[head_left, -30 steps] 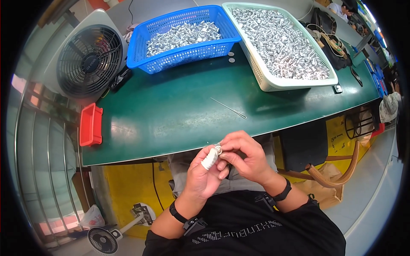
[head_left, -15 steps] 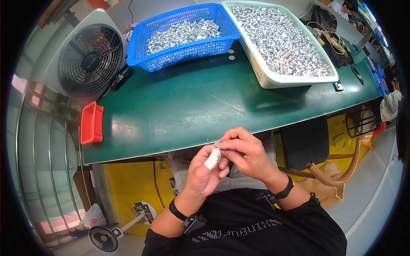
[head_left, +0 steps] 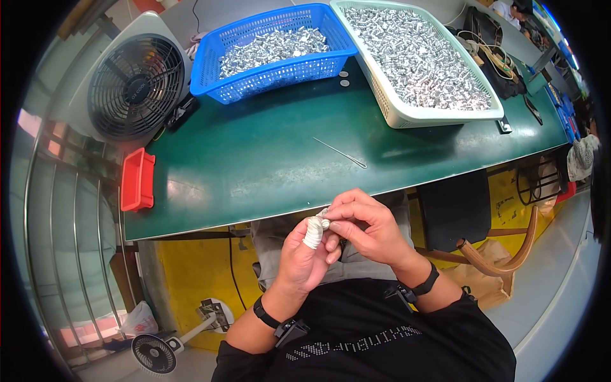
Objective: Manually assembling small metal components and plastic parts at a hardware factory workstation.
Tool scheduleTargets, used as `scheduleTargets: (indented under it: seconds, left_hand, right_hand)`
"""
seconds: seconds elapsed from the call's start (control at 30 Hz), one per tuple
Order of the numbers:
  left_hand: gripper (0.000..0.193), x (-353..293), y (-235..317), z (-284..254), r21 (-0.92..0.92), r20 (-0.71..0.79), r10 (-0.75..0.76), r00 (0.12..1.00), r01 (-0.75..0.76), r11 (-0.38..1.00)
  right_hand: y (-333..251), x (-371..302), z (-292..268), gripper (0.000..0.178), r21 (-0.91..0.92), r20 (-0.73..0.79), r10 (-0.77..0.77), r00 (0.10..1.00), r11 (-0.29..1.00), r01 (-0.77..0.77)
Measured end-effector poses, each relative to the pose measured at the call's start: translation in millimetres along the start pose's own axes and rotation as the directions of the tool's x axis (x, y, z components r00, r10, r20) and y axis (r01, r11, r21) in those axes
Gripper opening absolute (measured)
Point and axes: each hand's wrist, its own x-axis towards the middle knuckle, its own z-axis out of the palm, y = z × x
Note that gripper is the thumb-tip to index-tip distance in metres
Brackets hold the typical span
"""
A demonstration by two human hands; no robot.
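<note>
A person in a black T-shirt [head_left: 382, 337] sits at a green table [head_left: 254, 153], both hands raised over the lap just short of its near edge; the left hand [head_left: 302, 261], one digit wound in white wrapping [head_left: 313, 233], meets the right hand [head_left: 370, 230], fingertips against fingertips; both are pinched on a small pale piece [head_left: 325, 224], which sits beside the wrapped digit and is largely hidden by the fingers.

Beyond the hands, a thin metal rod [head_left: 340, 153] with a looped end lies slantwise on the tabletop, between them and the baskets; at the far side stand a blue basket [head_left: 273, 79], partly filled with small silvery parts, and, touching or nearly touching it on the right, a pale green basket [head_left: 439, 116] heaped with similar parts; two flat discs [head_left: 344, 83] lie just beside the blue one.

A large box fan [head_left: 137, 89] stands at the table's left end, with a red tray [head_left: 146, 188] nearer to the person; right of the pale basket rests a black bag [head_left: 506, 83] with cables.

Close by on the right, a black chair seat [head_left: 455, 216] and a curved wooden armrest [head_left: 509, 261] crowd the table's edge, a brown paper bag [head_left: 480, 290] beneath; at lower left, a small white fan [head_left: 154, 354] stands near a plastic bag [head_left: 138, 320].
</note>
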Motion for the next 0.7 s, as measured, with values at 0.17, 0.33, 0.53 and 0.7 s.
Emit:
scheduleTargets:
  seconds: [0.17, 0.33, 0.53, 0.7]
  left_hand:
    - [0.017, -3, -2, 1, 0.056, -0.018, 0.024, 1.0, -0.023, 0.998]
    - [0.015, -6, -2, 1, 0.076, -0.017, 0.021, 1.0, -0.019, 0.997]
    - [0.011, -7, -4, -6, 0.094, -0.015, 0.042, 0.999, -0.041, 0.995]
    - [0.01, -7, -4, -3, 0.102, -0.09, 0.087, 0.992, -0.077, 0.992]
  right_hand:
    - [2, -4, -1, 0.011, 0.065, 0.005, 0.044, 0.999, 0.997, -0.044]
    - [3, -8, -1, 0.011, -0.051, 0.017, 0.031, 0.999, 0.998, -0.03]
    - [5, -10, 2, 0.012, -0.06, 0.009, 0.031, 0.999, 0.998, -0.03]
    - [-1, -15, 5, 0.01, -0.081, -0.034, 0.075, 0.997, 0.994, -0.077]
